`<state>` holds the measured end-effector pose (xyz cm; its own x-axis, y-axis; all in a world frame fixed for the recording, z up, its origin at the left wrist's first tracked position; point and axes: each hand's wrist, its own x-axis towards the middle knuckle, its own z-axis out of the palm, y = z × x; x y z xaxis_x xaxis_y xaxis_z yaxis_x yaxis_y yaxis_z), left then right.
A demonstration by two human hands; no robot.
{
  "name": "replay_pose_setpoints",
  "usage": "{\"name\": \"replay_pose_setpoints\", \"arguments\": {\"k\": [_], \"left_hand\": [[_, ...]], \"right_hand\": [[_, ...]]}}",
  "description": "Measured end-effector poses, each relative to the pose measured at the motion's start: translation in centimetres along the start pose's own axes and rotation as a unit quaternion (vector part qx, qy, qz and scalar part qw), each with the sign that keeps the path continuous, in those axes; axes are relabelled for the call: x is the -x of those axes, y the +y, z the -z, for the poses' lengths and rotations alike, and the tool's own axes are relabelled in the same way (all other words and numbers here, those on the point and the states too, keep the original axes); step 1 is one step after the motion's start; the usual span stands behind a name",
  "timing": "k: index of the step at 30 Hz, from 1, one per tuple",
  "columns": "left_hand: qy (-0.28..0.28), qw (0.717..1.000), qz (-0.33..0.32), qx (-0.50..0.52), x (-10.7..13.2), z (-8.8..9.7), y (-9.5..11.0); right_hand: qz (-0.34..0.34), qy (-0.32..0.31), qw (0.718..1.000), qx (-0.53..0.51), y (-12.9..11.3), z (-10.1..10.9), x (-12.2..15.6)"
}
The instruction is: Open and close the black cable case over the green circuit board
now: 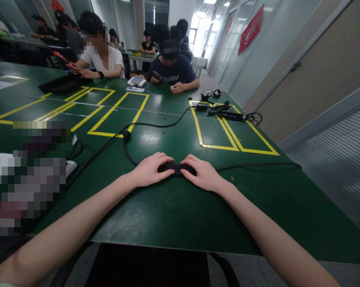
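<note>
Between my two hands on the green table (168,215) lies a black power adapter (178,170), flat and oblong. My left hand (151,169) grips its left end, thumb in front and fingers behind. Its right end is in my right hand (201,172), held the same way. Fingers cover both ends of the adapter. A black cable runs from near my left hand to a plug (126,135). From behind my right hand a thinner cord (263,164) stretches to the table's right side.
Another black cable (156,125) crosses the table toward a small black box (202,106). Black stands or tripods (233,114) lie at the back right. Yellow tape rectangles (218,147) mark the tabletop. Two people sit across, near a white device (136,81) and a black tray (63,83).
</note>
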<state>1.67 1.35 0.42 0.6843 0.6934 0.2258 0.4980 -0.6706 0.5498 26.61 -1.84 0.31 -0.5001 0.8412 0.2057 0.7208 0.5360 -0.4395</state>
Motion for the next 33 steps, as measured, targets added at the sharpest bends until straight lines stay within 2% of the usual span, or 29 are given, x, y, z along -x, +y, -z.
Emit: {"name": "replay_pose_setpoints", "arguments": {"k": [4,10,14,18,26,33], "left_hand": [[-0.017,0.999,0.001,-0.042,0.1,0.4,0.05],[-0.025,0.999,-0.008,-0.025,0.41,0.54,0.76],[0.0,0.998,-0.031,-0.059,0.21,0.26,0.97],[-0.006,0.995,-0.052,-0.089,-0.06,0.03,0.86],[-0.01,0.987,-0.1,-0.125,-0.17,-0.33,0.65],[-0.004,0.983,-0.125,-0.134,-0.03,-0.16,0.82]], "right_hand": [[0.014,-0.022,0.999,-0.031,0.08,0.46,0.09],[0.009,-0.024,0.998,-0.058,-0.13,0.4,0.48],[0.044,-0.01,0.999,-0.026,-0.21,0.12,0.52],[0.072,-0.011,0.997,0.01,-0.17,0.08,0.45],[0.039,-0.029,0.998,0.029,-0.54,0.02,0.32],[0.079,-0.02,0.996,0.034,-0.35,0.0,0.41]]}}
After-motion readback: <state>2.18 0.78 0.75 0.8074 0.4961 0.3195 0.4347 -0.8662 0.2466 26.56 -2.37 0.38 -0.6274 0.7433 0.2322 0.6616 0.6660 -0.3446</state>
